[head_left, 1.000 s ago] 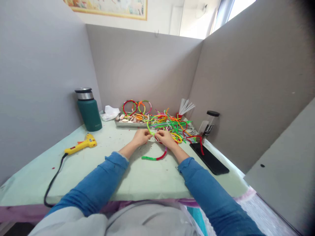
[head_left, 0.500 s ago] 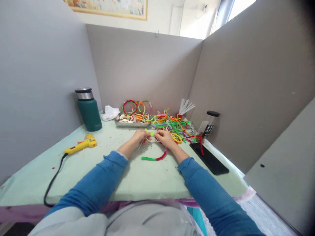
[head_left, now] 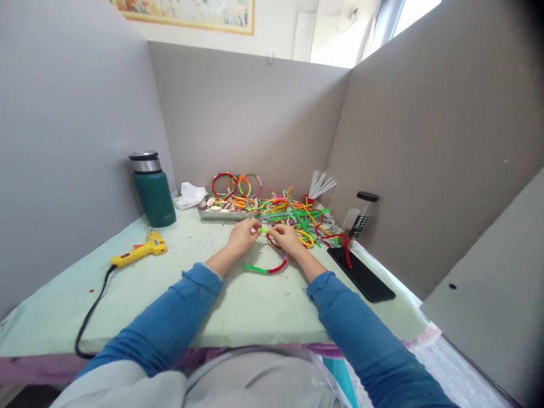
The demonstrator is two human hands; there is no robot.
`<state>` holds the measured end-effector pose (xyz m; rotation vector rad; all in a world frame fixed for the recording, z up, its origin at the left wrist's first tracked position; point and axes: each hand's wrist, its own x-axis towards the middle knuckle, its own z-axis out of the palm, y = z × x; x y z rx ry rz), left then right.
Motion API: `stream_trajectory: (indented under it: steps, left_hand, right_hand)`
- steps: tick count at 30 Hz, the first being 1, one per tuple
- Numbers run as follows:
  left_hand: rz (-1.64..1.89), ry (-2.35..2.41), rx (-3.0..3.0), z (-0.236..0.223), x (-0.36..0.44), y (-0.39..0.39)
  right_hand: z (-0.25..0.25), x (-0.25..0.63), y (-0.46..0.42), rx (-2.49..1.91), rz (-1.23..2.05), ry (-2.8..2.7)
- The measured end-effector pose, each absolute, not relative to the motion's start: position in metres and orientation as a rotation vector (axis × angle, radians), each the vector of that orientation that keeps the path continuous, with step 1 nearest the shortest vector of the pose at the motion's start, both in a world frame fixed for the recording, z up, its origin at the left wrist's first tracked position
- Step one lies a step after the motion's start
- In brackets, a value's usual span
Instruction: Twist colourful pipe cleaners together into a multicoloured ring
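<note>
Both hands meet over the middle of the table, pinching a yellow-green pipe cleaner [head_left: 264,230] between them. My left hand [head_left: 243,235] is closed on its left end, the fingertips partly hidden by the hand itself. On the other end, my right hand [head_left: 286,238] closes with thumb and forefinger. Below the right hand curves a fuzzy strand [head_left: 277,268] of green, red and pink sections. Its upper part passes behind that hand, so I cannot tell whether it joins the piece being held.
Behind the hands are a metal tray [head_left: 229,215] of shells, several pipe-cleaner rings [head_left: 224,186] and a tangled pipe-cleaner pile [head_left: 293,209]. A yellow glue gun [head_left: 140,250] and green bottle [head_left: 155,192] are left. A black phone [head_left: 361,274] and clear bottle [head_left: 360,218] are right.
My left hand has shifted slightly up and turned. A thin grey strand that hung below it no longer shows. The green end of the multicoloured strand has risen a little.
</note>
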<state>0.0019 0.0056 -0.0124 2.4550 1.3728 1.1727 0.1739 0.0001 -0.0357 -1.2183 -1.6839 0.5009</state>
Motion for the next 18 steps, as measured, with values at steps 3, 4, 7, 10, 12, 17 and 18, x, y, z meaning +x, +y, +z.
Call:
stream_trajectory:
  steps: [3, 4, 7, 10, 12, 17, 18]
  left_hand:
    - [1.177, 1.348, 2.566, -0.014, 0.001, 0.0065]
    - [1.168, 1.346, 2.587, -0.0145, 0.0008, 0.0071]
    - [1.135, 1.348, 2.634, -0.0152, 0.0007, 0.0087]
    - [1.09, 1.372, 2.665, -0.0146, 0.0016, 0.0089]
    - [1.047, 1.396, 2.679, -0.0137, 0.0024, 0.0082]
    - [0.965, 1.464, 2.666, -0.0107, 0.004, 0.0055]
    - [0.963, 1.47, 2.656, -0.01, 0.0041, 0.005]
  right_hand:
    - [-0.0368, 0.174, 0.0011, -1.212, 0.488, -1.686]
    - [-0.0369, 0.1739, 0.0013, -1.215, 0.485, -1.686]
    - [-0.0365, 0.1737, 0.0009, -1.23, 0.48, -1.682]
    - [-0.0353, 0.1734, -0.0002, -1.227, 0.493, -1.686]
    - [-0.0347, 0.1732, -0.0009, -1.227, 0.506, -1.688]
    - [-0.0346, 0.1726, -0.0021, -1.194, 0.533, -1.696]
    - [-0.0345, 0.1724, -0.0023, -1.178, 0.539, -1.7]
